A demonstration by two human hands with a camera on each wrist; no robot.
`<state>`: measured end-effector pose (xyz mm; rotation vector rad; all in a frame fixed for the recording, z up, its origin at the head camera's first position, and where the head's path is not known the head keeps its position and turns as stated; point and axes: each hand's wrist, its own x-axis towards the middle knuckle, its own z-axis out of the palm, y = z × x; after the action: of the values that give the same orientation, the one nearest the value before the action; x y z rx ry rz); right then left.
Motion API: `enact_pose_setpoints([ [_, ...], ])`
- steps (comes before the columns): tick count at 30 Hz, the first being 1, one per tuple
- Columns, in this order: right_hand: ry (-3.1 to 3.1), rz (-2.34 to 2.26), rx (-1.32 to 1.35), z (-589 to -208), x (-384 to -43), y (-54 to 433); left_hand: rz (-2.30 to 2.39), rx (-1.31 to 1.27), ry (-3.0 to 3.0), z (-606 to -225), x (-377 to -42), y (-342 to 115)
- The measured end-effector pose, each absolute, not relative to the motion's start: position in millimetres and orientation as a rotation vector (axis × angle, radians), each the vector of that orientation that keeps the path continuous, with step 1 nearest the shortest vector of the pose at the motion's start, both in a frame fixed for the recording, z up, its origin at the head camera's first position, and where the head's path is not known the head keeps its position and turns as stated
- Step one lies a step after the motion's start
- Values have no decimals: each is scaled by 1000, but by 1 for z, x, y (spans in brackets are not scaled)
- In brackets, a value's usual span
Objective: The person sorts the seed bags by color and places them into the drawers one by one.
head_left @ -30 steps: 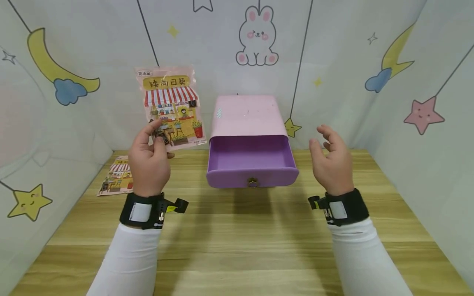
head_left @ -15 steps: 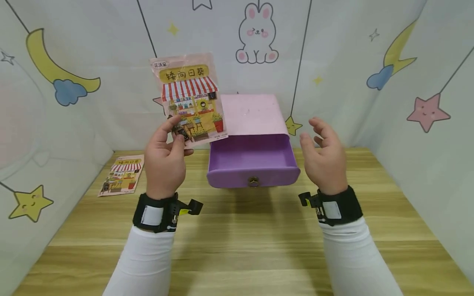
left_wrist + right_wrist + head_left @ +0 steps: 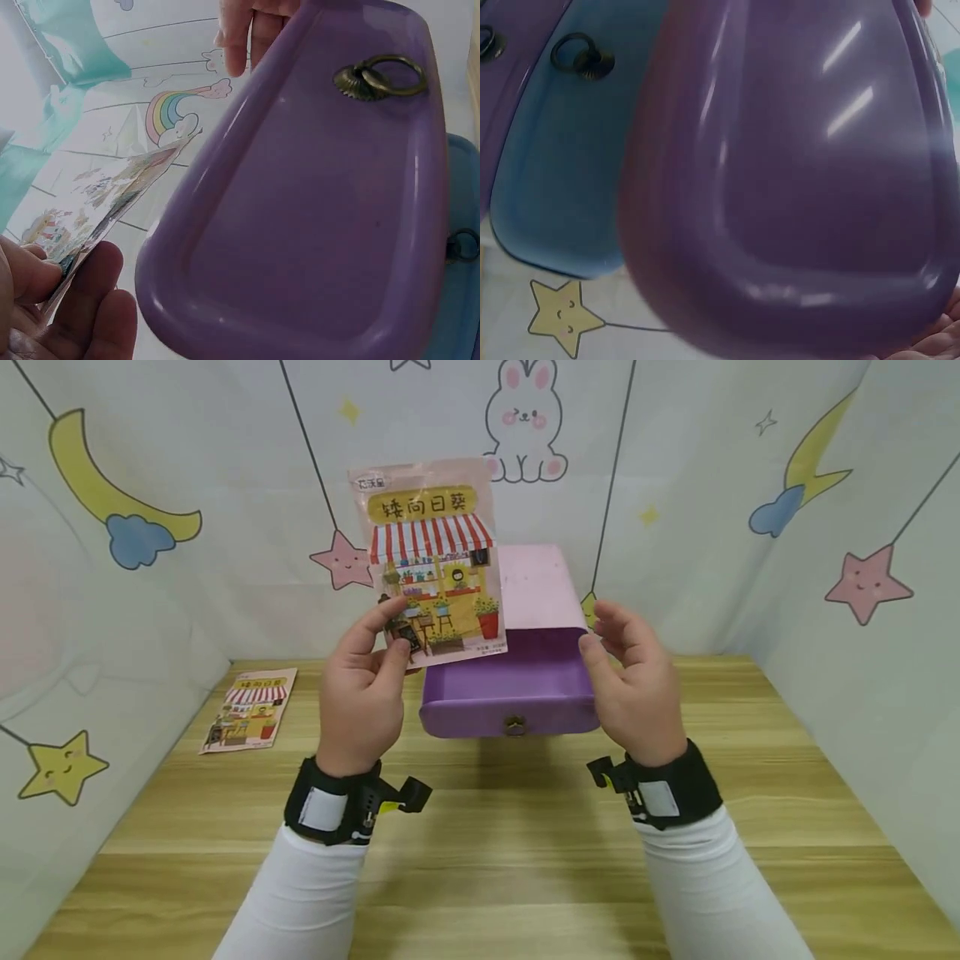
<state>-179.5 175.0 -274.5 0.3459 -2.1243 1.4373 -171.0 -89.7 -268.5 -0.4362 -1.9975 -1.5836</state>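
Observation:
My left hand (image 3: 363, 685) pinches a pink seed packet (image 3: 438, 581) by its lower left corner, between thumb and fingers. The packet has a striped awning, potted flowers and Chinese lettering for dwarf sunflower. It stands nearly upright and overlaps the left part of the pink cabinet (image 3: 536, 585) and its pulled-out purple drawer (image 3: 465, 718). My right hand (image 3: 633, 685) is at the drawer's right front corner, fingers loosely bent and holding nothing. In the left wrist view, the drawer front (image 3: 300, 187) with its brass ring pull (image 3: 397, 75) is close beside the packet (image 3: 112, 195).
A second, matching packet (image 3: 247, 710) lies flat on the wooden table (image 3: 495, 860) at the left. Below the purple drawer, a closed blue drawer (image 3: 570, 172) shows in the right wrist view. A printed cloth (image 3: 225, 568) hangs behind and at both sides.
My left hand has carried the packet right, from beside the cabinet to in front of its left part. My right hand has moved left to the drawer's corner.

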Motion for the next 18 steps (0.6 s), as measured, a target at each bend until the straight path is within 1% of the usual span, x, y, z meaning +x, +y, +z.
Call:
enact_pose_setpoints([
  [5, -2160, 1416, 434, -271, -178, 157, -1626, -463, -2018, -269, -172, -89],
  [10, -2211, 1399, 475, -270, -174, 152, -1663, -502, -2066, -269, -167, -80],
  [18, -2248, 1352, 506, -269, -168, 149, -1583, -579, -2094, -271, -163, -71],
])
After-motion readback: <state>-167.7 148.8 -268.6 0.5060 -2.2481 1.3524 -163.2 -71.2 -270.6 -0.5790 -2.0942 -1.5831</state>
